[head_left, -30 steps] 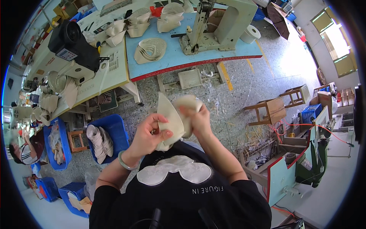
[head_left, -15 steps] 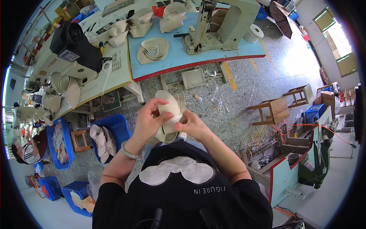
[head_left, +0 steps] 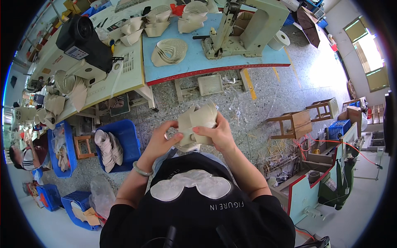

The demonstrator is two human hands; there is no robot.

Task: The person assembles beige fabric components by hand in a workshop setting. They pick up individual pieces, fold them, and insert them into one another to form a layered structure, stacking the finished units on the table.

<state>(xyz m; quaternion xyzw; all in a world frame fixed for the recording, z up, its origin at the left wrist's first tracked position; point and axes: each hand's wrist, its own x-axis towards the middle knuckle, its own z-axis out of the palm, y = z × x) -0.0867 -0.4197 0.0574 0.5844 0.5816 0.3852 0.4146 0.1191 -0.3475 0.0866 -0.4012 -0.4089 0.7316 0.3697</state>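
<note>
I hold a bundle of cream shoe uppers (head_left: 198, 118), curved and loosely folded, in front of my body. My right hand (head_left: 220, 133) grips its right side, the thumb lying across the front and the fingers behind. At the left edge, my left hand (head_left: 160, 140) pinches the material between thumb and curled fingers; its fingertips are partly hidden. Layered edges stick up at the top of the bundle, and more cream material hangs below my thumbs.
Ahead, a blue-topped table (head_left: 194, 66) bears a post-type machine (head_left: 248, 37), nested uppers (head_left: 169, 51) and a white roll (head_left: 279, 40). A black-headed sewing machine (head_left: 84, 45) stands left. Blue bins (head_left: 131, 142) sit on the floor left, wooden stools (head_left: 298, 124) right. Another person (head_left: 31, 155) works far left.
The bundle has been turned and opened out, showing a broader face. My right hand has moved up and right around its side; my left hand has shifted lower to its edge.
</note>
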